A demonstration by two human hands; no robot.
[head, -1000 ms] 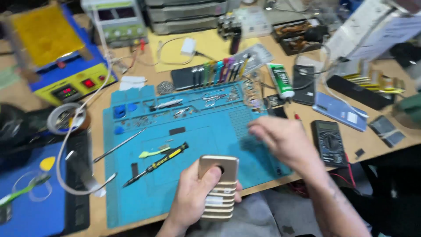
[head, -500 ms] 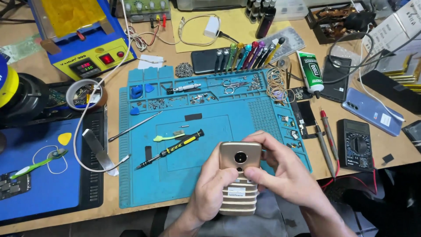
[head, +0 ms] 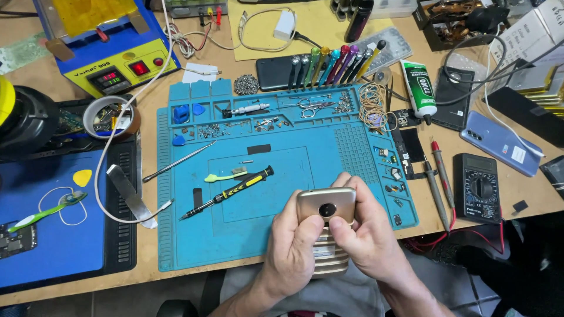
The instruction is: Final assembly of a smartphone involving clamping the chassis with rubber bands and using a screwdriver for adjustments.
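A gold smartphone with a round rear camera faces up at me, held over the near edge of the blue repair mat. My left hand grips its left side with the thumb on the back cover. My right hand wraps the right side, its thumb just below the camera ring. On the mat to the left of my hands lie a black and yellow screwdriver, a light green pry tool and a thin metal spudger.
A row of coloured screwdrivers stands at the mat's far edge, with tweezers, screws and rubber bands near it. A glue tube, a multimeter with red probes, and other phones lie to the right. A yellow and blue heating station is at far left.
My right hand came back from reaching over the mat and joined the left on the gold phone. The view has shifted and closed in on the mat and the phone.
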